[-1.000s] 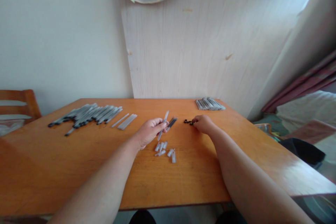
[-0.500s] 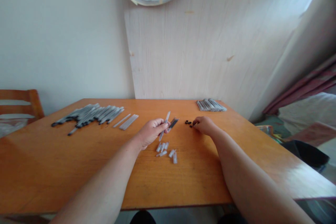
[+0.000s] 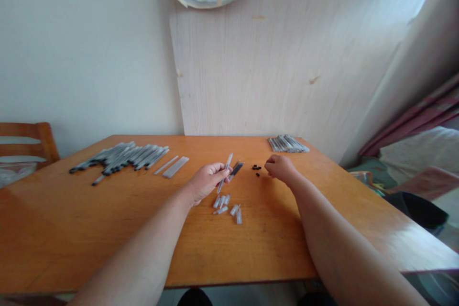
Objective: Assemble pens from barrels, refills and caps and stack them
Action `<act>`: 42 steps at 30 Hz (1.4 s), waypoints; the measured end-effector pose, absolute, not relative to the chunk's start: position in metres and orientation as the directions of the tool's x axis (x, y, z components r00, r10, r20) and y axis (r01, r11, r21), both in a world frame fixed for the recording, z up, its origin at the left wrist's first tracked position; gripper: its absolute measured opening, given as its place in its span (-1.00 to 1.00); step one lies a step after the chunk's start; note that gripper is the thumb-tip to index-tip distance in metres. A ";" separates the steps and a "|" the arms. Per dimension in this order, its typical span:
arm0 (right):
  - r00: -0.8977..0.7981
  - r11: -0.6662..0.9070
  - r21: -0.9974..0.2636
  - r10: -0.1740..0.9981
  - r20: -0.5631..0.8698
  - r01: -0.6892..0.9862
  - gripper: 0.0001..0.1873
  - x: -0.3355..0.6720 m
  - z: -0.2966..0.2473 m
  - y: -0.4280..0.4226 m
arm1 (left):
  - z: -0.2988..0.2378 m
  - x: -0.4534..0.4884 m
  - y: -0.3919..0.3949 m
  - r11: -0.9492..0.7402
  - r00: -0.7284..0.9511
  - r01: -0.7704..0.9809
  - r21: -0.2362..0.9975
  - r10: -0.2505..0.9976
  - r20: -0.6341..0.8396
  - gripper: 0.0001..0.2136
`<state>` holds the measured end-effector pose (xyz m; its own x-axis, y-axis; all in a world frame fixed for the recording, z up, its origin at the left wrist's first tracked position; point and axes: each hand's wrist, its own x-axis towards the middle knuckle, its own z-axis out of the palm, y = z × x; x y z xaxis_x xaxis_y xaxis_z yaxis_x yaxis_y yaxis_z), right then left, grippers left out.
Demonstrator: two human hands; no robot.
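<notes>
In the middle of the table, my left hand (image 3: 210, 179) is closed on a clear pen barrel (image 3: 228, 160), which stands tilted between thumb and fingers. Just behind those fingertips lie several dark ink refills (image 3: 236, 168), partly covered by the hand. My right hand (image 3: 279, 167) has its fingers pinched together slightly above the table; whatever they may hold is too small or hidden to make out. Several small black plugs (image 3: 256, 167) lie to its left. Nearer to me are several clear pen caps (image 3: 223, 201), and two more caps (image 3: 239, 215) lie to their right.
Several loose clear barrels (image 3: 176, 167) lie left of my left hand. Farther left spreads a pile of pens with black ends (image 3: 125, 155). A bundle of dark refills (image 3: 288, 143) lies at the back right of the wooden table (image 3: 272, 248). A chair (image 3: 46, 141) stands at left.
My right hand has risen slightly away from the small black plugs, its fingers drawn closer together. Fewer plugs lie beside it. My left hand keeps its hold on the barrel.
</notes>
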<state>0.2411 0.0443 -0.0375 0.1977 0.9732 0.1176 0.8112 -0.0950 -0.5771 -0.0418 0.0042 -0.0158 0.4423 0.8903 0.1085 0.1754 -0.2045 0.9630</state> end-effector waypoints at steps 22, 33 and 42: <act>0.277 0.089 -0.967 0.948 0.156 0.239 -0.91 0.226 -0.025 0.035 | -0.018 -0.041 0.004 -0.289 0.473 0.279 0.916 0.871 0.131 -0.65; 0.136 0.164 -0.983 0.979 0.152 -0.084 -0.78 0.209 -0.005 0.017 | -0.017 -0.039 0.001 -0.317 0.484 0.295 0.901 0.863 0.145 -0.61; -0.070 0.175 -0.980 0.981 0.182 -0.089 -0.70 0.194 0.002 0.005 | -0.021 -0.039 0.003 -0.301 0.497 0.271 0.914 0.857 0.135 -0.63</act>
